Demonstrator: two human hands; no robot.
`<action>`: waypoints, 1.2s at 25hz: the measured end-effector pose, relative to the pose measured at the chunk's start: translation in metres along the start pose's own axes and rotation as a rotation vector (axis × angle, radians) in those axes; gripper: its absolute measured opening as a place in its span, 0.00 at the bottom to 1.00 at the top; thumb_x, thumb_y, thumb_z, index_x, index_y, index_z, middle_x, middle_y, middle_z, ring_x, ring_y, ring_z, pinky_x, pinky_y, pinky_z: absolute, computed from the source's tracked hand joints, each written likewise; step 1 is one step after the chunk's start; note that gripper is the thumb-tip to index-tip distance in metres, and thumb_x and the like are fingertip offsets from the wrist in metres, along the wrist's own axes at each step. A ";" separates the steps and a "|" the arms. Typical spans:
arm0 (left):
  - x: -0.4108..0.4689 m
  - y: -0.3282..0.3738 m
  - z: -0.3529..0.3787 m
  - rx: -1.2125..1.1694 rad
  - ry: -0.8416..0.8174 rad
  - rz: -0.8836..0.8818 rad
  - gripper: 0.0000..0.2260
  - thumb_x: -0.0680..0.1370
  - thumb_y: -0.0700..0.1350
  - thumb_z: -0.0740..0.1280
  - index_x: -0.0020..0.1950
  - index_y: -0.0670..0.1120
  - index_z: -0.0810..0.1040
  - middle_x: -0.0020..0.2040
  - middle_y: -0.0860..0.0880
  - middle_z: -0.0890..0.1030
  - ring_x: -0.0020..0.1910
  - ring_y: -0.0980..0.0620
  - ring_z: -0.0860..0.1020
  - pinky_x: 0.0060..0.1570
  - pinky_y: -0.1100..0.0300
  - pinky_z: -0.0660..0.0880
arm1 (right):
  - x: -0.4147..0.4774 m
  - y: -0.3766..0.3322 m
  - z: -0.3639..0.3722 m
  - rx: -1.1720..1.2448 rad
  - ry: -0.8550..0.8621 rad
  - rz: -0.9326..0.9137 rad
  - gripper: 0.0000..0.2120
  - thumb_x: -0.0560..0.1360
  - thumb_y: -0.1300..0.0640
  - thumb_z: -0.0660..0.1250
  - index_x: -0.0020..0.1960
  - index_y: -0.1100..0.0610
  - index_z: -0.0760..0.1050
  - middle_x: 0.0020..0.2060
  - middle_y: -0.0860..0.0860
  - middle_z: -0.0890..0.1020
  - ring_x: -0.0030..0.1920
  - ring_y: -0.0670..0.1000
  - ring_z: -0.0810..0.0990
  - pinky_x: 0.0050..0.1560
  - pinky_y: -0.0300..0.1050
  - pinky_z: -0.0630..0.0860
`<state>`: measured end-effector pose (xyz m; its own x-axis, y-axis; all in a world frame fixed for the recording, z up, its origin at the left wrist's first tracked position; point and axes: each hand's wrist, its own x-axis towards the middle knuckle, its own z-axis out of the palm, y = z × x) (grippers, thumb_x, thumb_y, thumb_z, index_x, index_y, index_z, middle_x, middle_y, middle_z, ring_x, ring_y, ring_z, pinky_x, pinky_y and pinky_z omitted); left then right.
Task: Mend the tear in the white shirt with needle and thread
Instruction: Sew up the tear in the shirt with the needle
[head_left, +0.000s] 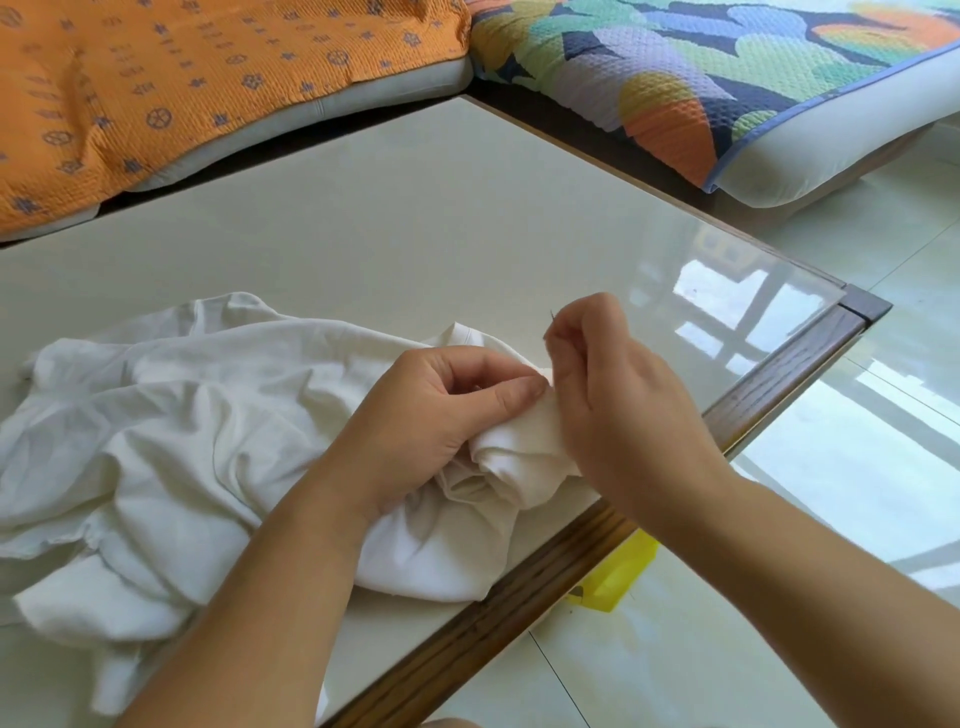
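On the table (363, 218), left hand (441, 410) pinches the white shirt (182, 415), right hand (613, 395) pinches the needle (552, 315).

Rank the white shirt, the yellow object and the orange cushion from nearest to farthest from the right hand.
1. White shirt, against the right hand.
2. Yellow object, on the floor below the table edge.
3. Orange cushion, far left, beyond the table.
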<state>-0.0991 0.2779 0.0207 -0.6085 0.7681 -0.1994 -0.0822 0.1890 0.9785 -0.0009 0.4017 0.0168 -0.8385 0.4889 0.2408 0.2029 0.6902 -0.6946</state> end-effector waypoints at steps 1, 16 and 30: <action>-0.001 0.001 -0.001 0.017 -0.004 -0.007 0.10 0.70 0.47 0.72 0.47 0.43 0.86 0.41 0.45 0.86 0.40 0.51 0.84 0.40 0.59 0.80 | 0.003 0.003 -0.002 -0.019 0.000 0.030 0.02 0.83 0.54 0.53 0.51 0.49 0.61 0.43 0.47 0.79 0.42 0.51 0.76 0.42 0.47 0.73; 0.003 -0.002 -0.005 0.054 -0.042 -0.018 0.03 0.75 0.44 0.71 0.45 0.46 0.83 0.39 0.48 0.83 0.32 0.51 0.79 0.28 0.64 0.76 | 0.006 0.017 -0.037 0.163 -0.152 0.040 0.10 0.78 0.55 0.64 0.46 0.42 0.80 0.35 0.47 0.80 0.36 0.50 0.74 0.34 0.41 0.71; 0.002 -0.003 -0.003 0.082 -0.008 0.005 0.03 0.71 0.43 0.75 0.43 0.47 0.85 0.38 0.47 0.84 0.37 0.48 0.79 0.37 0.55 0.77 | 0.004 0.017 -0.042 0.101 -0.201 0.015 0.11 0.78 0.55 0.63 0.45 0.40 0.79 0.40 0.41 0.81 0.40 0.47 0.78 0.40 0.38 0.74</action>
<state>-0.1027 0.2768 0.0178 -0.6027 0.7737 -0.1954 -0.0141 0.2345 0.9720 0.0210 0.4376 0.0348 -0.9215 0.3760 0.0971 0.1731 0.6214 -0.7642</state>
